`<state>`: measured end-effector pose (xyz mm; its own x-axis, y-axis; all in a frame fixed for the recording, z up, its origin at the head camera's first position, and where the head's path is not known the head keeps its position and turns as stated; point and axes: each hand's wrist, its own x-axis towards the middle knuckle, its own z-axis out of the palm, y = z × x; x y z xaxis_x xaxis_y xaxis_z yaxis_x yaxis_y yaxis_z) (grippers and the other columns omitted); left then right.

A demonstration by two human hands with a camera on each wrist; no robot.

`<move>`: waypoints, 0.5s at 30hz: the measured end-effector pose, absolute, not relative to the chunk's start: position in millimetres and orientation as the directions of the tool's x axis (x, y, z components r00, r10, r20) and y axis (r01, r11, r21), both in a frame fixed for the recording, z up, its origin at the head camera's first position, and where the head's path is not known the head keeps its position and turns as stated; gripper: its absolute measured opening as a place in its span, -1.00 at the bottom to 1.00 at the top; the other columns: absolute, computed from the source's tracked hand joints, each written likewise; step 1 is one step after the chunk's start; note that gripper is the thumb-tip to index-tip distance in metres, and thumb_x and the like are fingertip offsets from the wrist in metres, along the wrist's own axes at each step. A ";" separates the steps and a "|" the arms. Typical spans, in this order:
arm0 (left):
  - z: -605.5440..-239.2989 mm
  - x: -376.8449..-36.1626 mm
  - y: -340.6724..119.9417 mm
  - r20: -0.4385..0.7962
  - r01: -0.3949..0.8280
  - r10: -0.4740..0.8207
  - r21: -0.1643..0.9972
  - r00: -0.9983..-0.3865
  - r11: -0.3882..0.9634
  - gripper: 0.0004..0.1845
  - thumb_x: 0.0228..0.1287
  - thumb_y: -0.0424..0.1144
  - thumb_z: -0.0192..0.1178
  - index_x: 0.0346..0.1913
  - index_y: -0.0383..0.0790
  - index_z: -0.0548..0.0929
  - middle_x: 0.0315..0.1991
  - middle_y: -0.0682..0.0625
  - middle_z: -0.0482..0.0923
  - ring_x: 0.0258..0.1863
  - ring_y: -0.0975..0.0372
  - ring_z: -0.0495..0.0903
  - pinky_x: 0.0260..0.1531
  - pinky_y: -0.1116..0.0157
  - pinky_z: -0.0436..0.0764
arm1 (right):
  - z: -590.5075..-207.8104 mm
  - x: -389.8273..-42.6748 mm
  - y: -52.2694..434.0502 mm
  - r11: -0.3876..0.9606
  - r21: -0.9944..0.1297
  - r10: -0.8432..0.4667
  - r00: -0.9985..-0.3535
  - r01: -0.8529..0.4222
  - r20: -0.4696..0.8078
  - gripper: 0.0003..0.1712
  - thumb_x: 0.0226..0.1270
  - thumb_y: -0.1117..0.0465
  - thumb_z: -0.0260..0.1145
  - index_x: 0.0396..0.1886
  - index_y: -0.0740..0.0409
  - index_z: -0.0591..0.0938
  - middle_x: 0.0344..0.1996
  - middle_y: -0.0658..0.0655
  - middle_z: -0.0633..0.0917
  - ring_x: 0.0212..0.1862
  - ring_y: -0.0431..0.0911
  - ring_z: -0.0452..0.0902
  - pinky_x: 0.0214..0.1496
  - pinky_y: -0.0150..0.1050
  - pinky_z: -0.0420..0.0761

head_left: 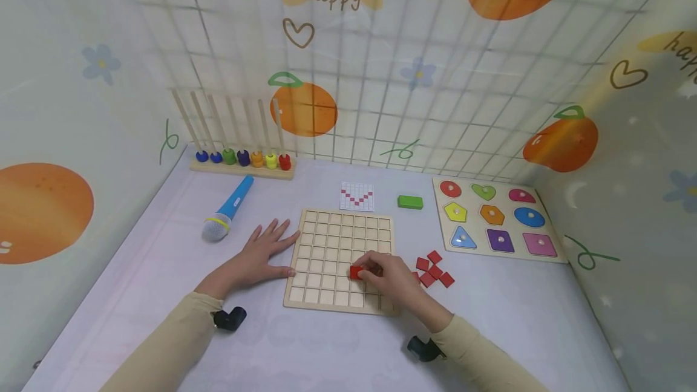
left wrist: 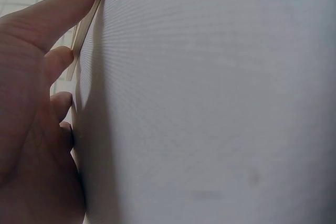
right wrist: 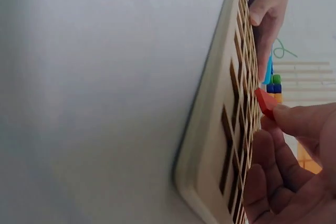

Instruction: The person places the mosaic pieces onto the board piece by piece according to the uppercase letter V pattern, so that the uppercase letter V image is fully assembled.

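A wooden grid board (head_left: 318, 304) lies flat on the table, its square cells bare around my hands. My right hand (head_left: 388, 276) pinches a red square tile (head_left: 356, 273) between thumb and fingers over the board's lower middle; in the right wrist view the tile (right wrist: 266, 103) is tilted, one corner right at the grid. With fingers spread, my left hand (head_left: 260, 261) rests at the board's left edge, thumb and forefinger touching the rim. Several loose red tiles (head_left: 434, 271) lie in a small heap right of the board, partly behind my right hand.
Behind the board lie a pattern card (head_left: 357, 196) with a red V of squares and a green block (head_left: 410, 202). A shape puzzle (head_left: 492, 235) sits at the right. Back left are a toy microphone (head_left: 227, 210) and a bead rack (head_left: 242, 169). Printed cloth walls enclose the table.
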<state>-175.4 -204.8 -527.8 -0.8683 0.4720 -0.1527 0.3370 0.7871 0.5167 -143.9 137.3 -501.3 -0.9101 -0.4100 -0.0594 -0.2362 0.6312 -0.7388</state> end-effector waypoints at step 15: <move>-525.9 -175.4 -203.8 -0.149 0.335 0.470 0.520 -0.870 0.785 0.01 0.20 0.33 0.32 0.61 0.01 0.19 0.66 -0.16 -0.18 0.62 -0.14 -0.34 0.52 -0.17 -0.41 | -508.1 -137.5 119.6 0.633 -0.716 -0.478 -0.876 -0.294 -0.063 -0.83 0.36 0.15 0.45 -0.10 -0.18 0.74 -0.32 -0.26 0.64 -0.27 -0.24 0.52 -0.21 -0.37 0.61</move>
<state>-175.4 -203.8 -525.9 -0.8702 0.4699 -0.1485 0.3354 0.7855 0.5201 -137.5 119.6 -508.1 -0.8762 -0.4778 -0.0627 -0.2938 0.6328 -0.7164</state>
